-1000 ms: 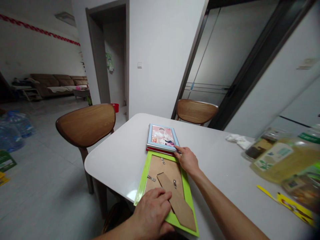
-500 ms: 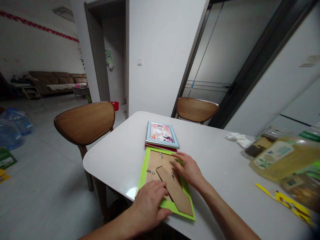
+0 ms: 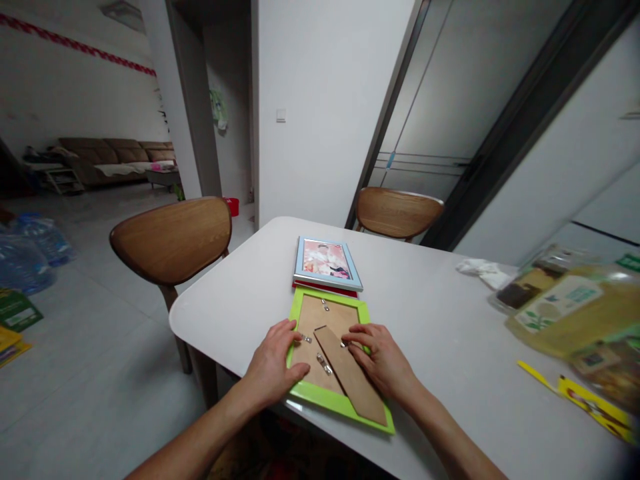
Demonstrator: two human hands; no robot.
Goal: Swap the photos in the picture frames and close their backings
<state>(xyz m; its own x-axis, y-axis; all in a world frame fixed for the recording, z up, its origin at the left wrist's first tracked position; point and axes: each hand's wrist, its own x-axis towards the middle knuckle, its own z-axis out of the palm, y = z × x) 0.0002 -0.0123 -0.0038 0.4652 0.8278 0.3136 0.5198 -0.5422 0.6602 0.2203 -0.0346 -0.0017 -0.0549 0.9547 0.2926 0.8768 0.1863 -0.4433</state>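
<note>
A lime-green picture frame (image 3: 327,399) lies face down on the white table, its brown backing board (image 3: 305,363) upward. The stand leg (image 3: 350,380) slants across the board. Small metal clips show on the backing: a top clip (image 3: 325,305), a left clip (image 3: 306,338) and a lower clip (image 3: 324,364). My left hand (image 3: 270,363) rests over the frame's left edge, thumb and fingers apart, fingertips beside the left clip. With bent fingers, my right hand (image 3: 384,357) pinches at the right clip (image 3: 345,344), mostly hidden beneath the fingertips.
Behind the green frame lies a light-blue frame (image 3: 355,270) with a photo, on top of a red-edged item (image 3: 325,288). Food containers, a large bottle of yellow liquid (image 3: 555,303), crumpled tissue (image 3: 483,272) and a yellow tool (image 3: 537,375) are on the right. Wooden chairs (image 3: 173,237) flank the table.
My left hand has moved from the frame's lower part up and left to its left edge, uncovering the lower clip. My right hand has shifted down to the right clip.
</note>
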